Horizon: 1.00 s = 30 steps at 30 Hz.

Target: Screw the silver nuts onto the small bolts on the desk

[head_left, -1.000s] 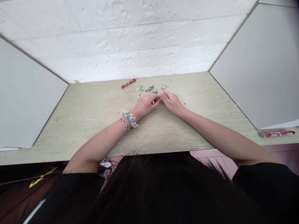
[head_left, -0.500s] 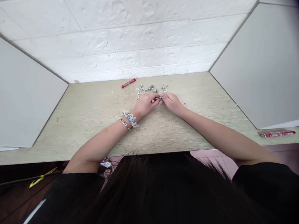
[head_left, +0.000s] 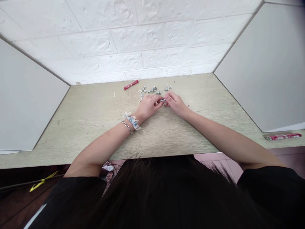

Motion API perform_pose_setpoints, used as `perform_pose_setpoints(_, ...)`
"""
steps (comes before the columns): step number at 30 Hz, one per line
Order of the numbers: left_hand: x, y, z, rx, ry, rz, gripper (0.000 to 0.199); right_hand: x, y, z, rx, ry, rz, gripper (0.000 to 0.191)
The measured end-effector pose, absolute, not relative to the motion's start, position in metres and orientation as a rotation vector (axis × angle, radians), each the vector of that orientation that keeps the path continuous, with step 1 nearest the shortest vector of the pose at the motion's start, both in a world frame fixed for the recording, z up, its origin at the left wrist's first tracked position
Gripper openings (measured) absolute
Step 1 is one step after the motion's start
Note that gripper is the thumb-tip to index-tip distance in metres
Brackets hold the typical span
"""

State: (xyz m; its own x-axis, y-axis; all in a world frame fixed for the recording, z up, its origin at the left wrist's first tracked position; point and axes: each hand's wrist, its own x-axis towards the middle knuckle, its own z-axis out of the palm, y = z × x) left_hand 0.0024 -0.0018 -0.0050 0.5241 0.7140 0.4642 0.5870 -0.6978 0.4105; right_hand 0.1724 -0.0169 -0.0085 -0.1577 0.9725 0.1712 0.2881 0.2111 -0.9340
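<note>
A silver bolt [head_left: 162, 100] lies between my two hands above the tabletop. My left hand [head_left: 148, 106] is closed, pinching the bolt by its left part between thumb and fingers. At the other end, the thumb and fingers of my right hand [head_left: 175, 103] are closed around the bolt's tip; any small part under them is hidden. Just beyond my hands lie loose metal pieces: a bolt with a washer [head_left: 158, 93], another bolt with a round washer [head_left: 152, 90], several bolts [head_left: 142, 93] on the left, and a washer stack with a stud [head_left: 166, 87] beside a small nut [head_left: 170, 87].
A red tube-shaped item [head_left: 131, 85] rests near the white brick wall [head_left: 126, 63]. Another red tube [head_left: 283, 136] lies at the table's right end. Pale upright panels [head_left: 28, 98] flank the wooden table [head_left: 95, 101] on both sides.
My right hand's fingers have shifted slightly up and spread forward around the bolt's end, covering a washer behind them. My left hand stays in place with the bolt.
</note>
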Motion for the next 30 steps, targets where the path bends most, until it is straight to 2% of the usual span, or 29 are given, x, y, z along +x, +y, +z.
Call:
perform_pose_setpoints(4, 0.003, -0.001, -0.007, 2.627, 1.103, 0.883, 0.014, 0.171, -0.019, -0.004, -1.311, -1.624, 0.992, 0.071)
perform_pose_setpoints(10, 0.003, 0.001, -0.012, 2.629, 1.132, 0.893, 0.014, 0.170, -0.018, -0.006, -1.358, -1.616, 0.968, 0.071)
perform_pose_setpoints(21, 0.004, -0.001, -0.007, 2.498, 1.218, 0.962, 0.010, 0.172, -0.016, -0.013, -1.197, -1.659, 0.929, 0.055)
perform_pose_setpoints(30, 0.002, 0.001, -0.007, 2.504, 1.212, 0.976, 0.011, 0.169, -0.014, -0.016, -1.062, -1.574, 1.086, 0.022)
